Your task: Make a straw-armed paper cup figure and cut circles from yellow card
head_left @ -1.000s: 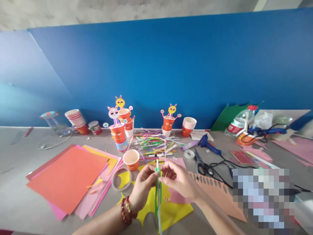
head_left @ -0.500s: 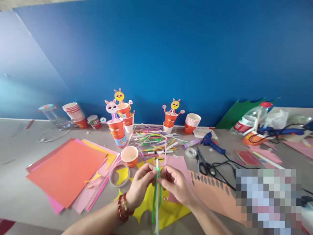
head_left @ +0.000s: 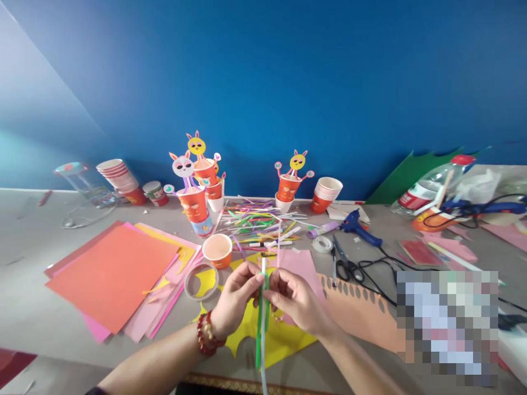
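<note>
My left hand (head_left: 236, 299), with red beads round its wrist, pinches a white strip like a pipe cleaner (head_left: 263, 340) near its upper end. A green pipe cleaner (head_left: 258, 351) is bent over beside the white one, its two ends hanging down. My right hand (head_left: 296, 299) is closed on the green strand just right of the white one. Its fingertips almost touch those of my left hand. Beneath both hands lies cut yellow paper (head_left: 284, 351). An orange paper cup (head_left: 217, 251) and a roll of tape (head_left: 201, 281) are close to my left hand.
Cup figures with animal faces (head_left: 191, 206) stand behind, beside a pile of coloured pipe cleaners (head_left: 255, 222). Coloured paper sheets (head_left: 111, 274) lie left. To the right are scissors (head_left: 348, 269), a blue glue gun (head_left: 360, 227) with its cord, and a plastic bottle (head_left: 432, 184).
The view has tipped down slightly, so the table sits higher in the picture. Both hands keep their pinch on the white and green pipe cleaners; the green's right-hand end now hangs a little shorter.
</note>
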{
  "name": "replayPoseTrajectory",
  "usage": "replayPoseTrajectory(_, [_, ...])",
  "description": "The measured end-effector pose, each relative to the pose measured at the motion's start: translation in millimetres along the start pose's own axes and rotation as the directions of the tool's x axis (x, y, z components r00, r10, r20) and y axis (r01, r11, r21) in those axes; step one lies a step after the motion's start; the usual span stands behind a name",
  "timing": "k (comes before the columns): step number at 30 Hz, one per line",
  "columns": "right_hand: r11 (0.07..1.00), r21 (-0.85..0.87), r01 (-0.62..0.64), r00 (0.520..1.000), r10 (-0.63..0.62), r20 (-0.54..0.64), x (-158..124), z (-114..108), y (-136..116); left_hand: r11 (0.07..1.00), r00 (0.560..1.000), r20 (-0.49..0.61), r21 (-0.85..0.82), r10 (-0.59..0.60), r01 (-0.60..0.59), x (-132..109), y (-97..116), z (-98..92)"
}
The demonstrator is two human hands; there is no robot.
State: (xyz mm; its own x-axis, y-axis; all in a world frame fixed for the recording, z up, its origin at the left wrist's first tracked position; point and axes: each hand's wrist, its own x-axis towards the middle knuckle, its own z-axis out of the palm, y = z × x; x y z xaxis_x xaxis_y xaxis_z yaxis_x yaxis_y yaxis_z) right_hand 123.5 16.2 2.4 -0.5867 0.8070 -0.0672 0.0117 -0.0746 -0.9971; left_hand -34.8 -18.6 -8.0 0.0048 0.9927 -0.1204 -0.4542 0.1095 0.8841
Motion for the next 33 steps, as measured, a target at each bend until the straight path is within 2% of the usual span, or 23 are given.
replayPoseTrajectory(7, [1.0, -0.009, -0.022, 0.999, 0.022, -0.032, 1, 0, -1, 0.996, 0.996, -0.015, 0.006, -0.091, 0.091, -1, 0, 1.2])
replayPoseTrajectory(12, [0.998, -0.052, -0.018, 0.999, 0.016, -0.034, 1, 2, 6, 0.997, 0.999, -0.023, 0.063, -0.038, 0.039, 1, -1, 1.6])
replayPoseTrajectory(19, [0.982, -0.19, 0.024, 1.0, -0.027, -0.015, 1, 4, 8, 0.999, 0.999, -0.044, 0.038, -0.003, 0.004, 1, 1, 1.7])
replayPoseTrajectory(25, [0.933, -0.352, 0.068, 0.994, -0.092, -0.052, -2, 8, 5, 0.988, 0.999, -0.02, 0.151, 0.039, -0.035, 2, 3, 0.5])
replayPoseTrajectory(30, [0.924, -0.37, 0.094, 0.991, -0.121, -0.052, -3, 12, 7, 0.972, 0.998, -0.012, 0.225, 0.067, -0.063, 3, 4, 0.0])
replayPoseTrajectory(33, [0.932, -0.352, 0.083, 0.992, -0.112, -0.065, -3, 11, 7, 0.983, 0.999, -0.029, 0.184, 0.029, -0.023, 3, 4, 0.9])
